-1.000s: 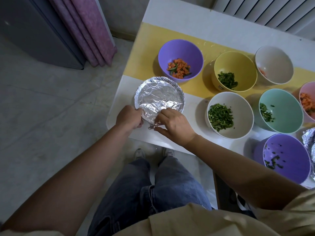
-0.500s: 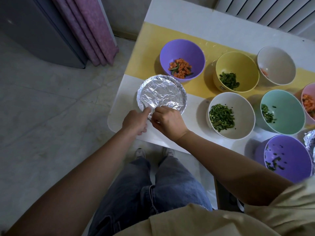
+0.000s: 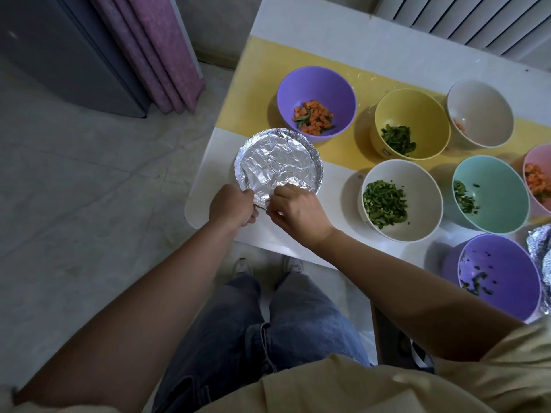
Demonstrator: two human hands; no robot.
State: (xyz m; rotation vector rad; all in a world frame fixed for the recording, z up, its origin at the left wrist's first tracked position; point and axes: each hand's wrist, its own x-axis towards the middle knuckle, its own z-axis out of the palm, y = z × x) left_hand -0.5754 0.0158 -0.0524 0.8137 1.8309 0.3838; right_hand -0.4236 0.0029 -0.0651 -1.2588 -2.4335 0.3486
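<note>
Two hands are meeting at one foil-covered bowl (image 3: 319, 162) on the table (image 3: 205, 204): left hand (image 3: 231, 205) and right hand (image 3: 299, 210), fingers curled, are each pinching the foil (image 3: 277, 162) at its near edge. Seven open bowls (image 3: 298, 84) are sitting beyond and right of them.

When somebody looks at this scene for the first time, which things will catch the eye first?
The shiny foil-covered dish at the near left corner of the table stands out first, with the left hand and the right hand both pinching its near rim. Next come the bowls: a purple bowl just behind the dish holds orange and green pieces, and a white bowl to its right holds chopped greens.
</note>
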